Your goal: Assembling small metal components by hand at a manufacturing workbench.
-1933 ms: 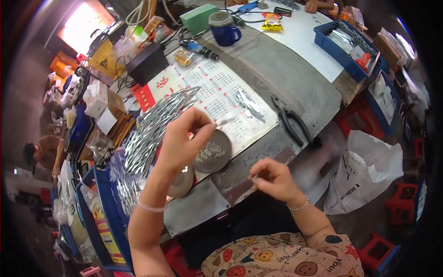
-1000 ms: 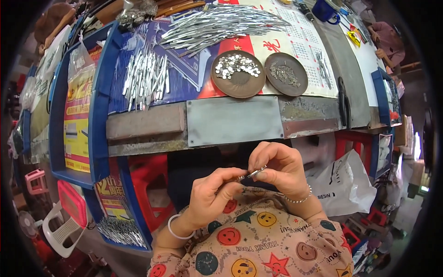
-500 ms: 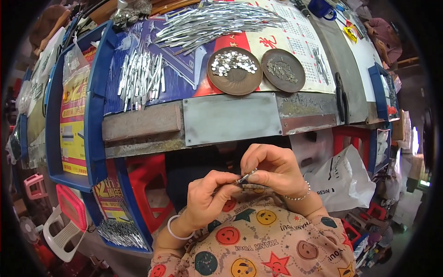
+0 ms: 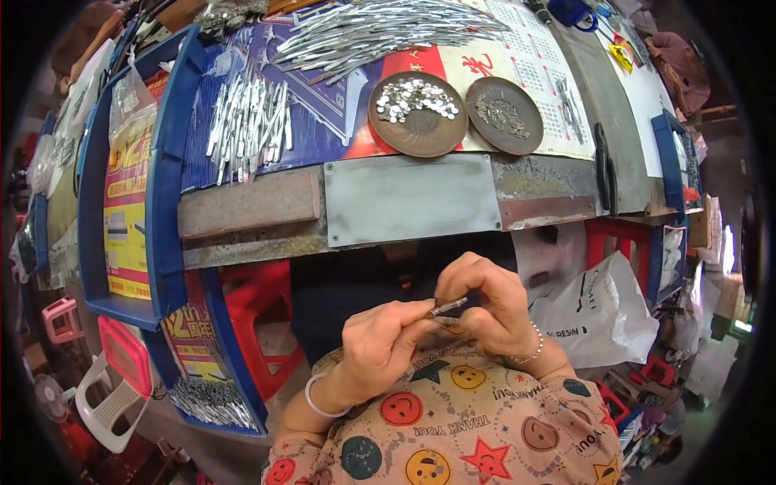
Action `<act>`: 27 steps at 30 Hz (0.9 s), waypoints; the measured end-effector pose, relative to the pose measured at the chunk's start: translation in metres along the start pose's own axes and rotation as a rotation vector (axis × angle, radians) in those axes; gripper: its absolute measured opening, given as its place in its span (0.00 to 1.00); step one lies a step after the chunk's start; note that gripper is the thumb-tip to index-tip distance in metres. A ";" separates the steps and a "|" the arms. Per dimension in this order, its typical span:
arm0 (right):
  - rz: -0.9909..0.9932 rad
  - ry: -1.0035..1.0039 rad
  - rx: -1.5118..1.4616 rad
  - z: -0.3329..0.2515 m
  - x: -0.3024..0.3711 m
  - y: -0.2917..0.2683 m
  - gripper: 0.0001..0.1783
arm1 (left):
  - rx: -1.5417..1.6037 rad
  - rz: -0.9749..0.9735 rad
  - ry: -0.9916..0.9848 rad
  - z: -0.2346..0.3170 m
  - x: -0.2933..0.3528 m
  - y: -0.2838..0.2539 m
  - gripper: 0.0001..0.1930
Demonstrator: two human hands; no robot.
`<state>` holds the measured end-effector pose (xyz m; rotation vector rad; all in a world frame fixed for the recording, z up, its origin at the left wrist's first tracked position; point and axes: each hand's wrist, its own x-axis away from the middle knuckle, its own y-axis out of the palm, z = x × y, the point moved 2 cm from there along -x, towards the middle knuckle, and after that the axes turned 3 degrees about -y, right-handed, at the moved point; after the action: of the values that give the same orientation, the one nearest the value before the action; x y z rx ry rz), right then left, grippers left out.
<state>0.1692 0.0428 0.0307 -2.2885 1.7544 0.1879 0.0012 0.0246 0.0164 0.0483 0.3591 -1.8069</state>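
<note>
Over my lap, just off the near edge of the bench, my left hand [image 4: 388, 339] pinches a small slim metal piece [image 4: 449, 308] between thumb and fingertips. Close against its other end, my right hand [image 4: 489, 307] has curled fingers and a bent thumb around the piece. The exact kind of the piece is too small to make out. On the bench a brown round dish [image 4: 424, 144] holds small shiny discs [image 4: 416, 99]. Beside it a second brown dish [image 4: 529, 137] carries tiny dark metal pins [image 4: 501, 115].
Slim metal strips [image 4: 388, 32] lie piled at the back, with another bunch [image 4: 250, 129] at the left. A grey metal plate [image 4: 412, 198] and a wooden block [image 4: 250, 204] line the bench's front edge. Blue trays [image 4: 166, 202] stand left; a white plastic bag [image 4: 602, 315] hangs right.
Both hands have shifted slightly to the right. The right thumb and fingers have spread a little apart, and more of the metal piece shows between the hands.
</note>
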 end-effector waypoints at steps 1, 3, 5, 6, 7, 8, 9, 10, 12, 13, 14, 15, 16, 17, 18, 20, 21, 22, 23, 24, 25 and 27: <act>0.000 0.002 0.000 -0.001 -0.001 -0.004 0.05 | -0.032 0.007 0.039 0.001 0.000 0.000 0.09; -0.216 0.036 0.176 -0.004 0.000 -0.011 0.07 | -0.019 -0.002 0.059 0.001 -0.001 0.002 0.09; -0.175 -0.038 0.238 -0.006 0.001 -0.002 0.13 | -0.005 -0.010 0.078 0.000 0.001 0.004 0.09; -0.170 -0.078 0.325 -0.012 0.002 0.000 0.13 | 0.033 -0.037 0.070 -0.001 0.002 0.005 0.10; -0.165 -0.119 0.412 -0.016 0.004 0.002 0.14 | 0.072 -0.063 0.062 -0.003 0.003 0.006 0.11; -0.145 -0.127 0.447 -0.019 0.007 0.005 0.14 | 0.073 -0.063 0.057 -0.003 0.006 0.007 0.11; -0.146 -0.123 0.445 -0.020 0.007 0.006 0.14 | 0.125 -0.058 0.054 -0.004 0.009 0.009 0.10; -0.159 -0.139 0.455 -0.021 0.007 0.007 0.10 | 0.177 -0.053 0.051 -0.004 0.013 0.010 0.10; -0.172 -0.151 0.471 -0.019 0.008 0.008 0.07 | 0.173 -0.043 0.012 -0.004 0.017 0.012 0.10; -0.171 -0.146 0.435 -0.013 0.011 0.009 0.07 | 0.166 -0.033 -0.025 -0.004 0.018 0.013 0.10; -0.173 -0.141 0.397 -0.010 0.012 0.010 0.06 | 0.167 -0.031 -0.028 -0.004 0.019 0.014 0.10; -0.175 -0.140 0.395 -0.010 0.013 0.010 0.06 | 0.176 -0.029 -0.024 -0.003 0.019 0.015 0.09; -0.181 -0.128 0.382 -0.010 0.013 0.009 0.07 | 0.184 -0.027 -0.020 -0.002 0.019 0.015 0.09; -0.185 -0.119 0.371 -0.010 0.013 0.008 0.07 | 0.185 -0.027 -0.018 -0.002 0.018 0.015 0.09; -0.185 -0.121 0.372 -0.010 0.012 0.009 0.07 | 0.179 -0.023 -0.012 -0.001 0.018 0.014 0.09; -0.164 -0.084 0.260 -0.005 0.011 0.009 0.13 | 0.173 -0.018 -0.003 0.001 0.016 0.013 0.08; -0.165 -0.087 0.261 -0.002 0.012 0.008 0.13 | 0.122 -0.027 -0.012 0.003 0.014 0.011 0.08; -0.171 0.027 0.117 0.003 0.014 0.007 0.16 | 0.071 -0.036 -0.020 0.005 0.013 0.009 0.08; -0.179 0.139 -0.029 0.008 0.014 0.007 0.19 | 0.068 -0.032 -0.017 0.005 0.012 0.008 0.08; -0.129 0.120 -0.062 0.008 0.013 0.009 0.25 | 0.087 -0.039 -0.061 0.005 0.011 0.008 0.08; -0.133 0.116 -0.062 0.009 0.012 0.008 0.25 | 0.106 -0.044 -0.105 0.005 0.010 0.007 0.08; -0.172 0.192 -0.130 0.011 0.013 0.005 0.21 | 0.148 -0.060 -0.196 0.005 0.012 0.006 0.08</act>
<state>0.1683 0.0329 0.0165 -2.6142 1.6623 0.0526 0.0047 0.0104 0.0176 -0.0362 0.0881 -1.8769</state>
